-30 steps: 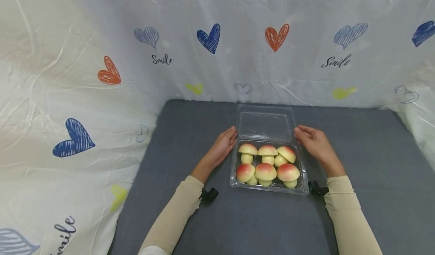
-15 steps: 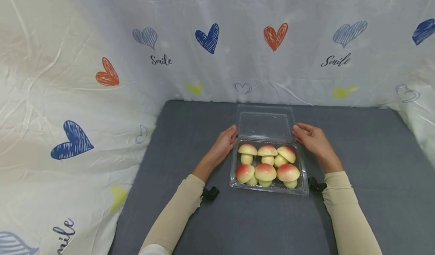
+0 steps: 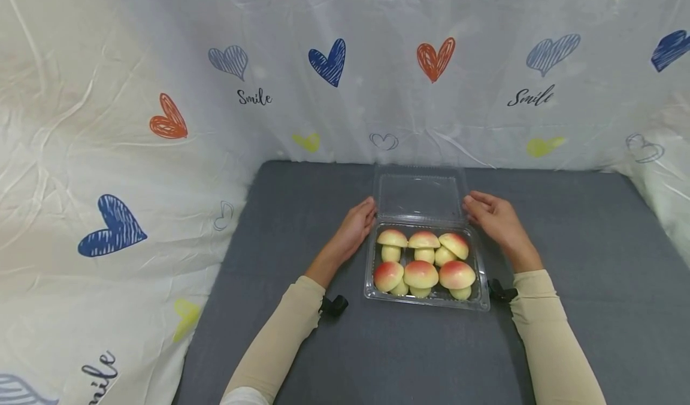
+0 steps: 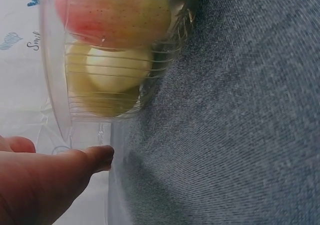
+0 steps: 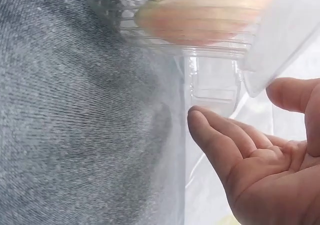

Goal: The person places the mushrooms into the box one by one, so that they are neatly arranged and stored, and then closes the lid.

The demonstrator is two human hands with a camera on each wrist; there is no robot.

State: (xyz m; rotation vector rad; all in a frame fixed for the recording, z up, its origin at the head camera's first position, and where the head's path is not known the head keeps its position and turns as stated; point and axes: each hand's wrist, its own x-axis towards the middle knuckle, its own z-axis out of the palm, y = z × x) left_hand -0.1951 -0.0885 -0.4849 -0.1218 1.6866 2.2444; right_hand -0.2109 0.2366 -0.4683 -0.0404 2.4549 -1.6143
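Observation:
A clear plastic clamshell box [image 3: 427, 302] sits on the cloth with its lid [image 3: 419, 194] folded back behind it. Two rows of mushroom-shaped pieces [image 3: 421, 272] fill its base, with yellow stems and red-blushed caps. My left hand [image 3: 353, 228] is at the left side near the hinge, its fingertips close to the lid's edge. Across from it, my right hand [image 3: 497, 220] has its fingertips at the lid's right edge. The right wrist view shows its thumb apart from extended fingers [image 5: 212, 135], nothing between them. Whether either hand touches the plastic is hard to tell.
A dark grey cloth [image 3: 302, 357] covers the table. Behind it hangs a white curtain [image 3: 388, 21] printed with hearts and "Smile", which also runs down the left side. Black wrist cameras [image 3: 335, 305] are strapped at both cuffs.
My right hand has shifted slightly left and away from me along the lid's edge. The left hand has edged slightly farther away from me. The box and its contents look the same.

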